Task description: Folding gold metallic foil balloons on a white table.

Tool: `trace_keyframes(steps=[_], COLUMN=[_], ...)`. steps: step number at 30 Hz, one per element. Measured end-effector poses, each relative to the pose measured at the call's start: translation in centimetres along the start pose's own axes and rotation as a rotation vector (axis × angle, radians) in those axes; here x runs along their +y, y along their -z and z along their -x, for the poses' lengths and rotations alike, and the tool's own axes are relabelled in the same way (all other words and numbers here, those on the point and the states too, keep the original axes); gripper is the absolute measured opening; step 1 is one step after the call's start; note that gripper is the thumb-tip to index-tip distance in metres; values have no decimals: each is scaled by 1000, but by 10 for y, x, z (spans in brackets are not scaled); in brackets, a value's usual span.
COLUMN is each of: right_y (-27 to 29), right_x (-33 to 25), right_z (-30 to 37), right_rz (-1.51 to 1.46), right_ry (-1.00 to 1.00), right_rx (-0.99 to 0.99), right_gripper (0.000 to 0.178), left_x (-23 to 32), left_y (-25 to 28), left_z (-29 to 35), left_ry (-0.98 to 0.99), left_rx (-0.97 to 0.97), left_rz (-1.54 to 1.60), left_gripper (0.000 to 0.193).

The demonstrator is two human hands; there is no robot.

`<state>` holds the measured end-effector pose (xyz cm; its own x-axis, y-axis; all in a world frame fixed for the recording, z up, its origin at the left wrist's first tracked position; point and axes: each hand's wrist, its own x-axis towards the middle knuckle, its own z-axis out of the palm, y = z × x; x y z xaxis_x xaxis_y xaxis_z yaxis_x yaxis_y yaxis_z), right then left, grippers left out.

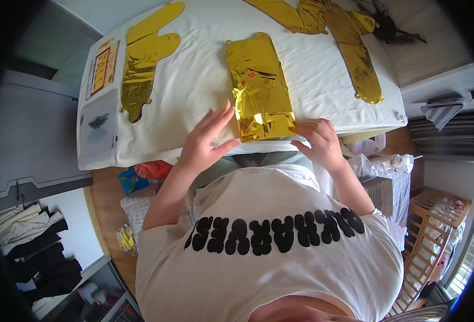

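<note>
A folded gold foil balloon (261, 88) lies flat in front of me on a white-covered bed, its surface creased and shiny with small red marks in the middle. My left hand (207, 134) is open at its left edge, fingers stretched upward and thumb pointing at the near corner. At the near right corner, my right hand (318, 140) rests its bent fingertips against the foil, with the thumb apart below them. Another gold foil balloon (143, 59) is spread flat at the left. Further gold foil pieces (355, 59) lie at the far right.
A clear plastic packet (98, 129) and a printed sheet (103, 70) lie along the bed's left side. A black object with a cord (388, 27) sits at the far right. Beside me stand a wooden crib (427, 236) and a checked-cloth surface (400, 185) holding a jar.
</note>
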<state>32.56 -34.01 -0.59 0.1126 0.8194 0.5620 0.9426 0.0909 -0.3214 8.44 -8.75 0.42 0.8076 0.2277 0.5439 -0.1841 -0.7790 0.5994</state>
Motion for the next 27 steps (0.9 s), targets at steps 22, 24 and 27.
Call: trace_keyframes(steps=[22,24,27], right_y=[15,14,15], right_x=[24,25,29], right_z=[-81,-81,-82], right_rz=[-21,-17,-61], right_ry=[-86,-43,-20], right_rx=[-549,-524,-500], right_gripper=[135,126,104], left_x=[-7,-6,-6], left_y=[-7,-5,-3], left_z=[-42,-45,-48], left_ry=[78,68,75], left_rx=[-478,-497,-507], left_rz=[-500,-531,-540], left_gripper=[123,118,110])
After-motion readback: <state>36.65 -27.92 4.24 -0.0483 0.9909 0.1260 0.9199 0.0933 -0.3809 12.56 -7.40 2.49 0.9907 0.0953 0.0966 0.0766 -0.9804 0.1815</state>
